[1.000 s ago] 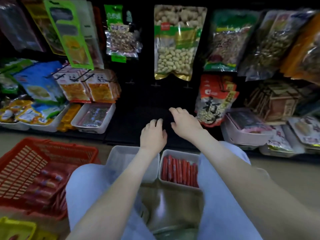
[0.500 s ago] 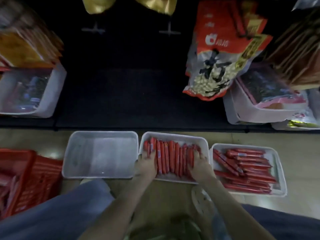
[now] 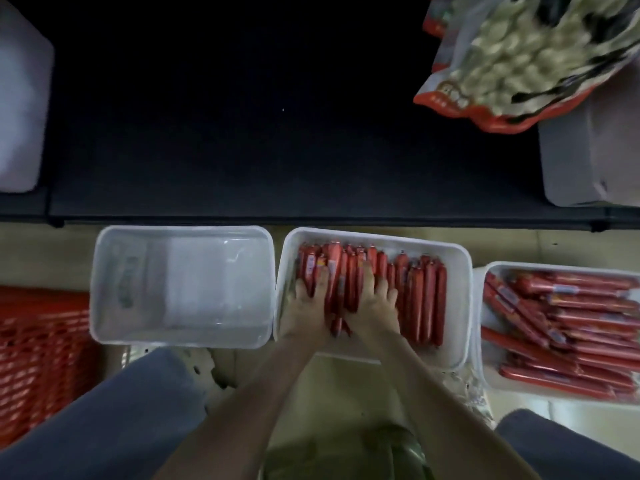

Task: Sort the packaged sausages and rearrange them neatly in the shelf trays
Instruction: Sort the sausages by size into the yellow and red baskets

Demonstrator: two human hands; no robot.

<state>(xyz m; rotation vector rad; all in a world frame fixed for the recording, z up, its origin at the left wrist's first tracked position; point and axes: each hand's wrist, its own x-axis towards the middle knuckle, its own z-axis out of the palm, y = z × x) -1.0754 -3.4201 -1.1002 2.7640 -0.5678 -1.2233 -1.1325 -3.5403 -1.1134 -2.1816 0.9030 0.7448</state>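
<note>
- The left hand (image 3: pixel 306 308) and the right hand (image 3: pixel 372 308) are laid side by side on the left half of the row, fingers stretched forward and slightly spread, pressed down on the wrappers. A small bunch is squeezed between the two palms. Whether the thumbs hook beneath cannot be told.
- The packaged sausages (image 3: pixel 420 299) are stood in one row, lengthwise front to back, in the middle tray (image 3: pixel 462 306), which sits on the floor just before the front edge of the shelf (image 3: pixel 277 133).
- Each stick is judged light, fairly stiff along its length and slick in its plastic skin, so single ones would be expected to roll or slide. A bundle is best taken across its middle, clamped from both sides, with the crimped ends left alone.
- Small pale labels are seen on the red wrappers; the print is too blurred to be read.
- A second white tray (image 3: pixel 180 285) stands just beside the middle tray's left wall. A faint mark is seen on its left side, and it is unreadable.
- A third tray (image 3: pixel 485 271), near the right wall, is filled with longer sausages (image 3: pixel 571 323) lying crosswise and askew, apparently not yet sorted.
- A red basket (image 3: pixel 34 341) is seen at the far left.
- A red-edged snack bag (image 3: pixel 519 64) hangs over the shelf's right end; its writing cannot be made out.
</note>
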